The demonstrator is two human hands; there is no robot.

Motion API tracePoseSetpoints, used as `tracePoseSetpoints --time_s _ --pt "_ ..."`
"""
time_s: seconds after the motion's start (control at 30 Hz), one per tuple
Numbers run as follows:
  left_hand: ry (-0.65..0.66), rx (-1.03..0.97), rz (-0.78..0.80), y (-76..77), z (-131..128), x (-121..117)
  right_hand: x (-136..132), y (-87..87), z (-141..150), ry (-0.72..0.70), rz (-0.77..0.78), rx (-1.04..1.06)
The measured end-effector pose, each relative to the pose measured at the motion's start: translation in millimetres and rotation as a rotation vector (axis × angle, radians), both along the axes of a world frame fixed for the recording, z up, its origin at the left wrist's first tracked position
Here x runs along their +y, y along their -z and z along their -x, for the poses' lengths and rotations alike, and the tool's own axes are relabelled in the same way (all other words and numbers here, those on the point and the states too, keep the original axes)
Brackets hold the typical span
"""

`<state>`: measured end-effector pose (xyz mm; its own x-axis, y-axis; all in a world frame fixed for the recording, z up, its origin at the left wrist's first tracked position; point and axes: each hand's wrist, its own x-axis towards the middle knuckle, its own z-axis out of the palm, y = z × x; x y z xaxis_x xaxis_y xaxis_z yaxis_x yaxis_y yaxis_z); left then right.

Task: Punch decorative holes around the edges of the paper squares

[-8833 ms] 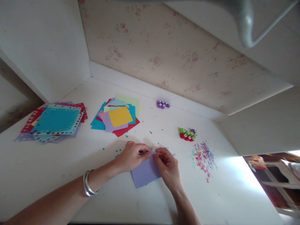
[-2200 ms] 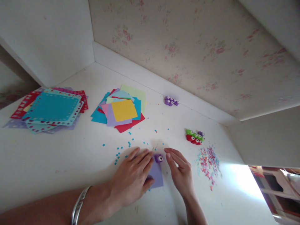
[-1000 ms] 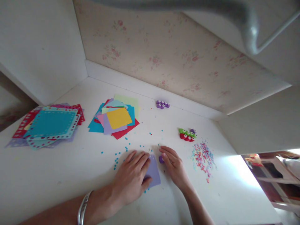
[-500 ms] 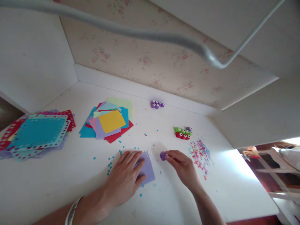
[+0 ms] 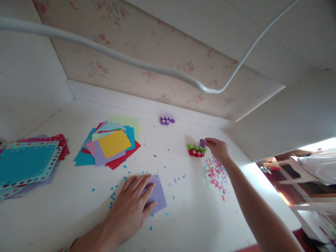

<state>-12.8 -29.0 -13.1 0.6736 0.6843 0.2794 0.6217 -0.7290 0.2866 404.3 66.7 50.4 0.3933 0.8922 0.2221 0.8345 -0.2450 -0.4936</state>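
A white tabletop [image 5: 65, 217] carries a loose fan of plain coloured paper squares [image 5: 109, 145], with a yellow sheet on top over lilac, teal, red and pale green ones. At the far left lies a stack of sheets with punched borders [image 5: 26, 162], a teal one uppermost above red and lilac. A small group of purple punches [image 5: 167, 120] sits near the back edge, by the floral wallpaper [image 5: 147, 45]. A heap of multicoloured paper confetti [image 5: 215, 175] lies toward the right, and scattered teal bits [image 5: 115, 190] dot the middle. A pale curved tube [image 5: 131, 63] crosses the top of the view.
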Motion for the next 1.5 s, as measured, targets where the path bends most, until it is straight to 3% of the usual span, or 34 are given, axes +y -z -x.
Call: tracePoseSetpoints --time_s 0.23,0.5,0.67,0.83,1.1,1.33,1.5 --pt "0.011 -0.008 0.063 -5.4 1.5 4.7 26.1 15.0 -19.3 -0.109 0.168 -0.228" --pt "-0.026 -0.039 0.157 -8.3 1.7 5.5 34.7 13.1 -19.7 -0.161 0.27 -0.331" --pt "-0.036 -0.076 0.201 -10.7 0.9 7.3 38.1 6.3 1.6 -0.187 0.181 -0.371" --pt "-0.032 -0.081 0.204 -14.2 0.3 6.6 55.9 3.6 41.6 -0.324 0.121 -0.377" --pt "-0.035 -0.073 0.191 -16.3 -0.5 5.4 107.4 27.5 87.0 -0.409 0.093 -0.341" --pt "-0.043 -0.063 0.167 -11.2 -0.3 6.0 148.1 40.2 102.2 -0.402 0.11 -0.343" --pt "-0.034 -0.057 0.172 -11.6 -0.7 6.6 162.5 47.6 104.9 -0.426 0.137 -0.327"
